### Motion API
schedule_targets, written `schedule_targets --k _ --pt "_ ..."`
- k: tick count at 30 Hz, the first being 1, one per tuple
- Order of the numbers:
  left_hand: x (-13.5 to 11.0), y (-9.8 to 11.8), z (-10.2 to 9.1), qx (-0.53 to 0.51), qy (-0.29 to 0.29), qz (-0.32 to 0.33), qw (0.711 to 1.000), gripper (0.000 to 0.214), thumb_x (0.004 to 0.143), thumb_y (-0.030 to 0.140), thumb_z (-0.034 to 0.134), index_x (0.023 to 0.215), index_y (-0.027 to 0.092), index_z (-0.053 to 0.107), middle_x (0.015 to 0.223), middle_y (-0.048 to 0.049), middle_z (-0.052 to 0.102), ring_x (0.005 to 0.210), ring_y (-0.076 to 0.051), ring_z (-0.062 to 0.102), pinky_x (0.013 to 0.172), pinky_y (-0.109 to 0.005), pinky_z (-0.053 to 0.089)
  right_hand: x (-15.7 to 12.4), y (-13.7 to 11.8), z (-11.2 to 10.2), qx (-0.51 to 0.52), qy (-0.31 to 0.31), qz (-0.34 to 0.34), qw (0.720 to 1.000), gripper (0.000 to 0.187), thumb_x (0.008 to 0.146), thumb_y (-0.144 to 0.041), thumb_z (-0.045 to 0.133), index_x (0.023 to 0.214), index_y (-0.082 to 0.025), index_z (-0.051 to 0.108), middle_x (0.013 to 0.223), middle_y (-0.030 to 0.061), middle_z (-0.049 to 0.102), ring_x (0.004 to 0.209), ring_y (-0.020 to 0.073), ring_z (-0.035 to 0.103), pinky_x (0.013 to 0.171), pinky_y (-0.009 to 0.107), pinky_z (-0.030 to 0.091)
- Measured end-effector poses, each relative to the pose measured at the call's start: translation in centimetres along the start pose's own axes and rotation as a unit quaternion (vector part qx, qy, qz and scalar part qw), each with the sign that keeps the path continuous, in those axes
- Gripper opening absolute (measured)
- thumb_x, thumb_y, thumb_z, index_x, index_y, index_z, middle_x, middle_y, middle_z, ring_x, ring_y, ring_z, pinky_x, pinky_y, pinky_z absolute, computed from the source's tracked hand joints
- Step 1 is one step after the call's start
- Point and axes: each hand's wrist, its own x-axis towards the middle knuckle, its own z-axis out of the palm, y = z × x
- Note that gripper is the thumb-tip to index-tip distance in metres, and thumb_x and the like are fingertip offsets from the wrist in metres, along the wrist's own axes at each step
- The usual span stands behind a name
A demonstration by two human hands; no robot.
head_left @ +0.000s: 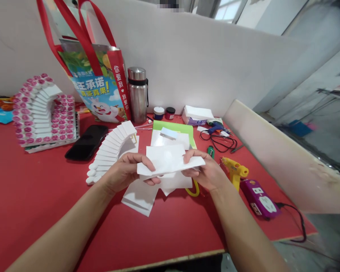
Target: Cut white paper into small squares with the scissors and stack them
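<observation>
A folded piece of white paper [170, 165] is stretched between my two hands above the red table. My left hand [130, 168] pinches its left end, thumb on top and fingers beneath. At the other end my right hand [202, 170] grips it the same way. More white sheets [141, 196] lie on the table under the paper, partly hidden by it. Beside my left hand stands a curved white model staircase [113, 145]. A yellow loop [194, 189], perhaps a scissors handle, shows below my right hand.
On the right lie a yellow glue gun [234, 169], a purple power strip [260, 198] and a green cutter [210, 152]. A black phone [87, 142], a pink-and-white staircase model [45, 113], a carrier bag [99, 90] and a steel flask [138, 96] stand left and behind.
</observation>
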Motion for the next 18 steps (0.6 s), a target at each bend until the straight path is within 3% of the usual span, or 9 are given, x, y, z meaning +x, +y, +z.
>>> schedule_targets --k 3,6,9,14,18 --pt "-0.2 0.3 0.0 0.006 -0.047 -0.024 0.999 0.013 0.074 0.019 0.072 0.082 0.013 0.08 0.078 -0.0162 0.08 0.068 -0.025 0.077 0.068 -0.032 0.061 -0.2 -0.1 0.1 0.0 0.008 0.001 1.0 0.01 0.072 -0.021 0.076 0.066 -0.016 0.07 0.046 -0.0053 0.045 0.04 0.003 0.03 0.048 0.022 0.026" --pt "-0.2 0.6 0.0 -0.003 -0.094 -0.055 0.994 0.028 0.074 0.036 0.07 0.084 0.011 0.078 0.086 -0.02 0.079 0.079 -0.032 0.077 0.072 -0.039 0.061 -0.3 -0.1 0.2 -0.005 0.011 0.007 1.0 0.01 0.071 -0.021 0.074 0.065 -0.015 0.069 0.047 -0.0057 0.045 0.038 0.002 0.028 0.045 0.02 0.024" --pt "-0.2 0.6 0.3 0.007 -0.082 -0.083 0.993 0.037 0.079 0.053 0.069 0.078 0.017 0.069 0.088 -0.0178 0.079 0.086 -0.037 0.078 0.07 -0.041 0.061 -0.2 -0.1 0.5 -0.011 0.016 0.016 1.0 0.011 0.07 -0.022 0.074 0.063 -0.015 0.068 0.047 -0.0059 0.043 0.038 0.0016 0.026 0.043 0.019 0.022" --pt "-0.4 0.3 1.4 0.044 -0.079 -0.155 0.984 0.037 0.082 0.043 0.079 0.1 0.024 0.054 0.08 -0.0096 0.078 0.06 -0.026 0.075 0.053 -0.029 0.055 -0.2 0.5 1.2 -0.05 -0.021 0.051 0.997 0.018 0.072 -0.028 0.077 0.062 -0.014 0.071 0.048 -0.0036 0.047 0.039 0.003 0.028 0.038 0.018 0.023" --pt "-0.5 0.3 1.9 0.056 -0.104 -0.216 0.969 0.037 0.084 0.045 0.078 0.105 0.022 0.058 0.073 -0.0083 0.076 0.058 -0.023 0.074 0.053 -0.029 0.056 -0.2 0.9 1.8 -0.061 -0.074 0.068 0.993 0.022 0.076 -0.032 0.076 0.064 -0.014 0.072 0.047 -0.0031 0.049 0.038 0.0042 0.032 0.036 0.017 0.023"
